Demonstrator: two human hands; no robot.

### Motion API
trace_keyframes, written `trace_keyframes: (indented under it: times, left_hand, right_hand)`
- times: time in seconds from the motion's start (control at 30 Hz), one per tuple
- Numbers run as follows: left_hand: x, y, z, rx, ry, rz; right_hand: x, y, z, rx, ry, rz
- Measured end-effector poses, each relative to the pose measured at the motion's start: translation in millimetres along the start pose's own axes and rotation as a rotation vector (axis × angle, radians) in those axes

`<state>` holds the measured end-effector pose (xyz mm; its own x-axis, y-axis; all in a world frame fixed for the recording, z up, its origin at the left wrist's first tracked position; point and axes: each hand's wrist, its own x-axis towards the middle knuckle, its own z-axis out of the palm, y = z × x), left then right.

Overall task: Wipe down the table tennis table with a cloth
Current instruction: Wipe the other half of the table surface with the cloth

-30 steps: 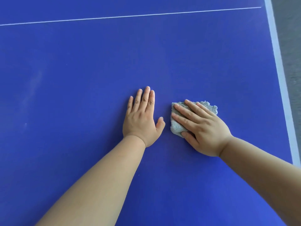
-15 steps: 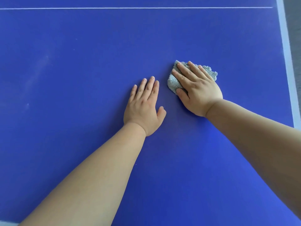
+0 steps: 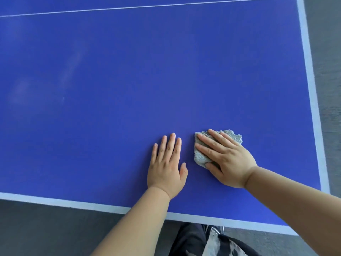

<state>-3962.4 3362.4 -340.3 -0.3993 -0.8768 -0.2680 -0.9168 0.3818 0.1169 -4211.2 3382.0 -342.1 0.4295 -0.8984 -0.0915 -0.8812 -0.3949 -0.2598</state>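
Presently, the grey cloth (image 3: 200, 157) is pressed onto the blue worktop (image 3: 110, 89), toward 5 o'clock, under the right hand (image 3: 228, 163), fingers (image 3: 209, 143) straight and slightly spread. At the cloth's 9 o'clock, the left hand (image 3: 166, 167) is laid flat.

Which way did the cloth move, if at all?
Yes: the cloth slid back toward the near edge, away from the far white line, now beside the left hand.

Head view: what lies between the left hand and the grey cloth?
Only bare blue table tennis table separates the left hand from the grey terry cloth, shown in head view.
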Motion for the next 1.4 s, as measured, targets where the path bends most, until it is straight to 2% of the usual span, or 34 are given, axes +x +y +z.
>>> trace_keyframes:
  times: [0.07, 0.23, 0.33, 0.4, 0.5, 0.6, 0.67, 0.8, 0.87, 1.07, 1.17, 1.23, 1.4]
  left_hand:
    - [-3, 1, 3, 0.018, 0.010, -0.020]
    - [1, 0, 11, 0.046, 0.051, -0.021]
    - [1, 1, 11, 0.036, 0.067, -0.021]
    - [-1, 2, 7, 0.013, 0.060, -0.031]
    - [-3, 3, 4, 0.000, 0.058, -0.029]
    - [-2, 3, 7, 0.008, 0.085, -0.031]
    - [0, 1, 10, -0.006, 0.106, -0.026]
    - [-1, 1, 11, -0.006, 0.130, -0.028]
    - [-1, 2, 9, 0.002, 0.130, -0.031]
    - [-2, 1, 6, -0.056, 0.115, -0.036]
    - [-5, 1, 8, -0.035, 0.120, -0.034]
    - [-3, 0, 9, -0.055, 0.125, -0.023]
    - [-2, -1, 9, -0.079, 0.156, -0.023]
  right_hand:
    - [9, 7, -3, 0.006, 0.021, 0.019]
    - [70, 45, -22, 0.015, 0.077, 0.258]
    - [66, 37, -19, -0.005, 0.098, 0.248]
    - [30, 12, -11, 0.008, 0.087, 0.175]
    - [-52, -33, 12, 0.005, 0.037, -0.062]
    - [-83, -38, 20, 0.003, -0.012, -0.202]
    - [-62, -29, 18, 0.021, 0.003, -0.125]
    - [7, -20, 11, 0.035, 0.135, 0.239]
    - [18, -23, 8, 0.014, 0.145, 0.300]
    - [-104, -96, 36, 0.049, 0.031, -0.057]
    - [-120, -97, 36, 0.066, 0.020, -0.101]
    - [-96, -87, 32, 0.041, 0.028, -0.039]
    - [-19, -73, 25, -0.004, 0.093, 0.288]
